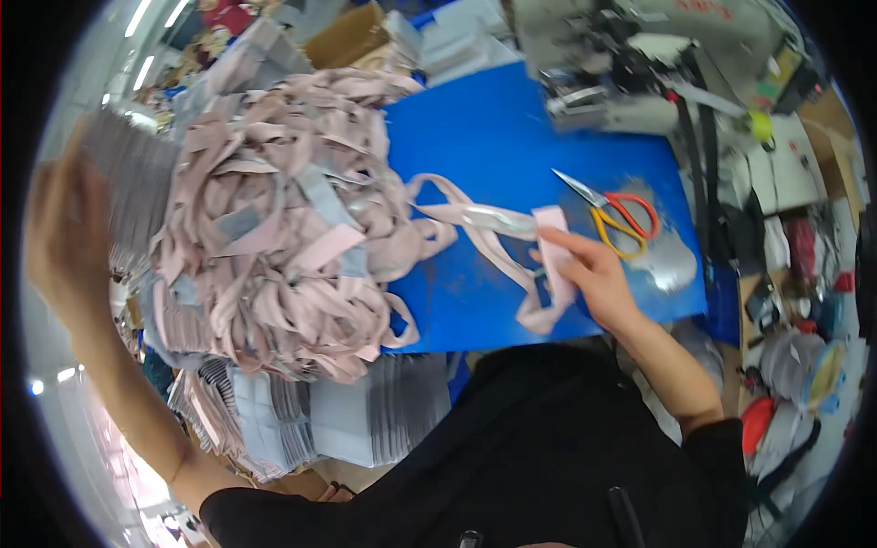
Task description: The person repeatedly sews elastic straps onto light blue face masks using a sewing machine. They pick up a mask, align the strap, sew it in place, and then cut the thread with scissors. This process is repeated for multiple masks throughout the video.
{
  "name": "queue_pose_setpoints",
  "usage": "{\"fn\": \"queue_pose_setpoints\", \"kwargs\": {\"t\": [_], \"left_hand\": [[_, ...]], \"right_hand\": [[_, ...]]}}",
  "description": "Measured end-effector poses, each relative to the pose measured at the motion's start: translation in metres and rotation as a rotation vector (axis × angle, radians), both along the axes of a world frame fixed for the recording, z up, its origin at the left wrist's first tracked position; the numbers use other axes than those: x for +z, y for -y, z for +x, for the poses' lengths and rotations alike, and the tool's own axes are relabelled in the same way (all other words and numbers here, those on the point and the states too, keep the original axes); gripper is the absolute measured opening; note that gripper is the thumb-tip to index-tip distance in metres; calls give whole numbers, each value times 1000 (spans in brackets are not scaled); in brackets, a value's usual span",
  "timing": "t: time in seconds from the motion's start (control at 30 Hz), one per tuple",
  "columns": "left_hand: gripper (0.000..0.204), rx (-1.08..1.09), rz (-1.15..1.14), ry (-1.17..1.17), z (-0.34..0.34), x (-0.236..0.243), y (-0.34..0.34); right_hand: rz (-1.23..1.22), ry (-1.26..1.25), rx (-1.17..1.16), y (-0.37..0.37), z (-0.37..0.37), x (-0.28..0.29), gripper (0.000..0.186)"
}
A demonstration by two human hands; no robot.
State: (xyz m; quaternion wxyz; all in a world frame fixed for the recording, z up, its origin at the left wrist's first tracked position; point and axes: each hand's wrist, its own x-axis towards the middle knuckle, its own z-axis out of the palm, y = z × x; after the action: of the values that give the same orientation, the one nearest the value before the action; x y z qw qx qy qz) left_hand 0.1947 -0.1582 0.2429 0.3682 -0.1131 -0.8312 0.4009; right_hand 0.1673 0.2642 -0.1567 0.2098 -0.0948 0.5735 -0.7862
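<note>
The right hand [585, 269] lay on the blue table [512, 137], fingers closed on a folded pink strap [551, 222], the thumb pressing its end flat. The strap ran left from the hand across the table, a silvery patch [498, 217] showing along it, and joined a large heap of pink and grey straps [283, 228] that covered the table's left part. A second loop of the same strap curved near the hand's lower side and touched the table's near edge.

The left hand [64, 228] was raised at the far left of the scene, well apart from the right hand. It was blurred; it gripped a stack of grey pieces [128, 173] fanned beside the heap.

Scissors [612, 212] with orange handles lay just right of the right hand, blades pointing far-left, blades nearly shut. A sewing machine [621, 64] stood at the far right end of the table. Stacks of grey fabric pieces [347, 420] sat below the heap, near the person's black sleeve [512, 457].
</note>
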Motion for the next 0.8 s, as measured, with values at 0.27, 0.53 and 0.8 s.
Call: {"fn": "queue_pose_setpoints", "kwargs": {"t": [0.27, 0.53, 0.8], "left_hand": [[32, -743, 162, 963, 34, -258, -260], [32, -858, 712, 1095, -81, -279, -298], [39, -297, 631, 1866, -140, -217, -245]], "right_hand": [[-165, 226, 140, 13, -17, 26, 36], [64, -812, -375, -9, -23, 9, 15], [367, -620, -12, -27, -38, 46, 18]]}}
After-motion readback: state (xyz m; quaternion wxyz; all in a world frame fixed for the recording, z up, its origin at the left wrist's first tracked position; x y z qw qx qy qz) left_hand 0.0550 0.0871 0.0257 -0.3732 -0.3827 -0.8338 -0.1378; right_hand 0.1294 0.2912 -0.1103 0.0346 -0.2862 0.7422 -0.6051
